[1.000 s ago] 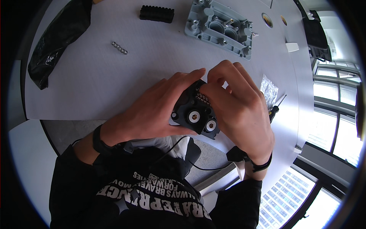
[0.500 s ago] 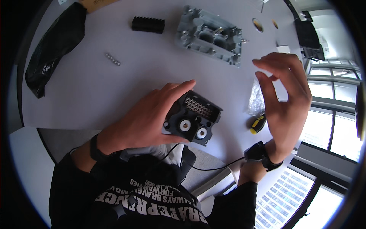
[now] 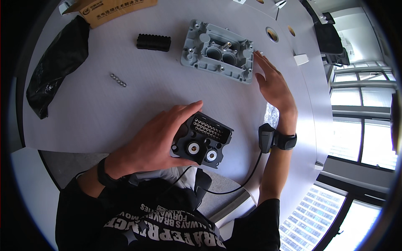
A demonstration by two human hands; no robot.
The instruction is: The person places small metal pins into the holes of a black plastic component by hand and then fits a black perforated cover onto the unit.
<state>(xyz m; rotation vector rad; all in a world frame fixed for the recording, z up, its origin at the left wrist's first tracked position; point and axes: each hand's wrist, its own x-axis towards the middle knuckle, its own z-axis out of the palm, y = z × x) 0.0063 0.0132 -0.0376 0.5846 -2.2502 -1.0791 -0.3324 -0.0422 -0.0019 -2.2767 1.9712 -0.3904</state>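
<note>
My left hand (image 3: 153,140) grips a black connector block (image 3: 200,136) by its left side, thumb and fingers around it, just over the table's near edge. Rows of small metal contacts fill one end of the block, and two round white-and-metal sockets sit nearer to me. Farther off lies a grey metal housing (image 3: 215,68) with two round openings and a brass-coloured post inside. My right hand (image 3: 274,88) reaches to the housing's right end, fingers stretched out and thumb apart. Whether its fingertips touch the housing I cannot tell.
A ridged black block (image 3: 153,42) and a short strip of small metal pieces (image 3: 118,80) lie left of the housing. Farther left are a black plastic bag (image 3: 58,67) and a cardboard box (image 3: 117,10). Clear plastic wrap (image 3: 271,115) lies partly under my right wrist.
My right hand has moved away from me and leftward to the housing's right end, its bent fingers straightening. My left hand keeps hold of the connector block. The view has shifted slightly.
</note>
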